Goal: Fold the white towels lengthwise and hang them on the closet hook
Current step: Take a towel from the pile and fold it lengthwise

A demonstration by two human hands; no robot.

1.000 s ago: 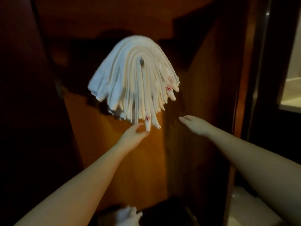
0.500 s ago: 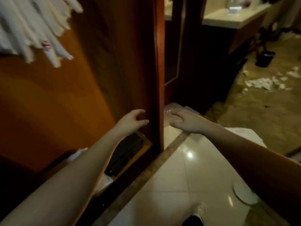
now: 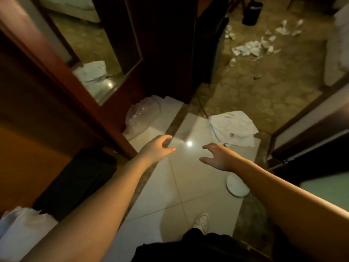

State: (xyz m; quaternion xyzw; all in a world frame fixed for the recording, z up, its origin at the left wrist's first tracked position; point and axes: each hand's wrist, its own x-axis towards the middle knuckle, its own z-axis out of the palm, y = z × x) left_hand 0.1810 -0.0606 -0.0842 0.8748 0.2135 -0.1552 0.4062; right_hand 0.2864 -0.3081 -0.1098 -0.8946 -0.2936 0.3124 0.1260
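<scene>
I am reaching both hands out over the tiled floor [image 3: 181, 178], nothing held. Left hand [image 3: 157, 149]: grip wide, fingers loosely spread. Right hand [image 3: 220, 156]: grip wide too, thumb and fingers apart, palm turned toward the floor.

The next white towel [image 3: 233, 127] is lying crumpled on the floor just beyond the right hand, red mark facing up, part on the tile and part on the darker stone floor. The hook is not showing here; the closet door [image 3: 62, 76] is standing to my left.

Step in hand, as I judge it: picking up this towel. To do it well I am planning to find two corners of one short edge, not a bunched middle, so it hangs flat and the lengthwise fold lines up. It looks limp and rumpled, so a shake first should help.

A white plate [image 3: 237, 188] is sitting on the tile under the right forearm, near my shoe [image 3: 202, 221]; I am minding my step. Paper scraps [image 3: 251, 47] are littering the far floor.
</scene>
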